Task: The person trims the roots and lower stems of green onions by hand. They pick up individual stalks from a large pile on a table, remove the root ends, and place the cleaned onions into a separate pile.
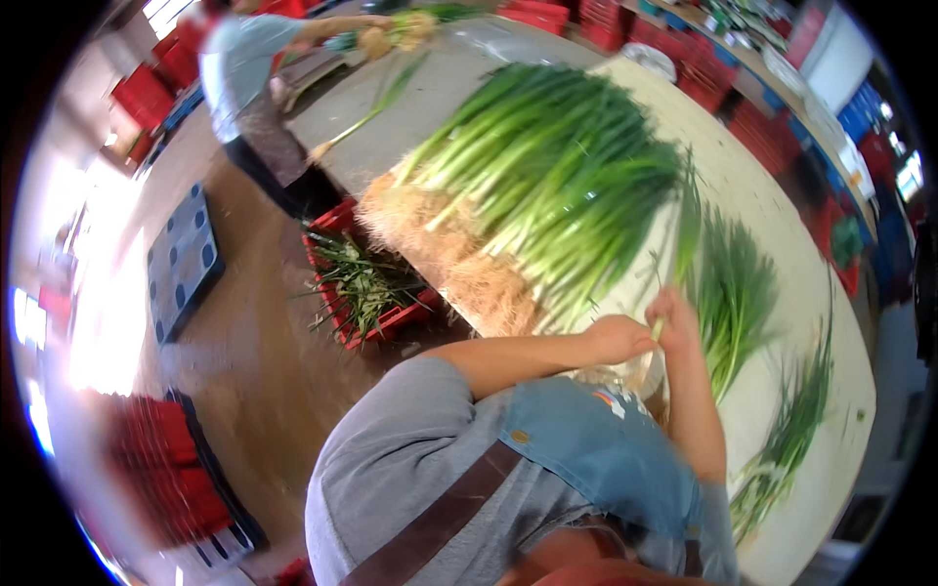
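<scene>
Both of my hands are close together in front of my blue apron (586, 432), at the near side of a pale table (828, 322). My left hand (621, 339) pinches the pale stem of a green onion. Higher on the same stem, my right hand (674, 319) is closed around it. The leaves of this green onion (687, 231) point away from me, and its lower end is blurred. Left of and beyond my hands lies a large heap of green onions (542, 183), its tan roots (454, 249) towards the table edge. A smaller bunch of green onions (733, 300) lies right of my right hand.
More green onions (788, 421) lie farther right. A red crate (396, 319) of leaf scraps (366, 278) stands below the table's left edge. A co-worker (253, 88) holds rooted green onions (407, 31). A blue pallet (183, 256) and stacked red crates (165, 469) are on the floor.
</scene>
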A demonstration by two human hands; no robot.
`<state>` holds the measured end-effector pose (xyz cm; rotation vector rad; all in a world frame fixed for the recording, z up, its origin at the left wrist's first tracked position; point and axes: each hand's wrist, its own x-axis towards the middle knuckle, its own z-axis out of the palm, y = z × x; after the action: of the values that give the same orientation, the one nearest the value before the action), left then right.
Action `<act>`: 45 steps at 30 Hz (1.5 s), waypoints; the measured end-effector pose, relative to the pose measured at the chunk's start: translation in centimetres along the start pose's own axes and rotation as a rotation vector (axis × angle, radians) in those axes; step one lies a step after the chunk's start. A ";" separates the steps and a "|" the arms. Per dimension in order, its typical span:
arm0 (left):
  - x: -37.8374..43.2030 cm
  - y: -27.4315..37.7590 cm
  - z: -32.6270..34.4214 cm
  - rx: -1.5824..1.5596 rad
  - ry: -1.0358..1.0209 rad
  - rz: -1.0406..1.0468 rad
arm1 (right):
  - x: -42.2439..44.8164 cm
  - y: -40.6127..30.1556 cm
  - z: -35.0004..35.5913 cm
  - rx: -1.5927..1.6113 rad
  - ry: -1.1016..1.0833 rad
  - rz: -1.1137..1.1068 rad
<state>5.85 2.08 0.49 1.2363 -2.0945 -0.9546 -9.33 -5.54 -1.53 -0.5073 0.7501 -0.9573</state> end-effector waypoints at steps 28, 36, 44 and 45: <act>2.8 2.8 -1.5 -0.378 -0.154 -0.249 | -3.9 -6.6 7.7 -0.079 0.135 -0.369; 2.2 4.0 -2.0 0.399 -0.073 0.135 | -3.1 -5.1 5.0 0.073 0.107 -0.460; 1.3 3.6 -1.8 0.564 -0.191 0.394 | -3.0 -5.3 2.6 -0.122 0.234 -0.454; 1.1 2.9 -1.6 0.585 -0.244 0.433 | -3.5 -5.7 2.8 -0.181 0.334 -0.443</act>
<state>5.06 1.59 3.86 0.8685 -2.8043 -0.3124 -11.54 -5.15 5.39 -0.6980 1.0566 -1.4161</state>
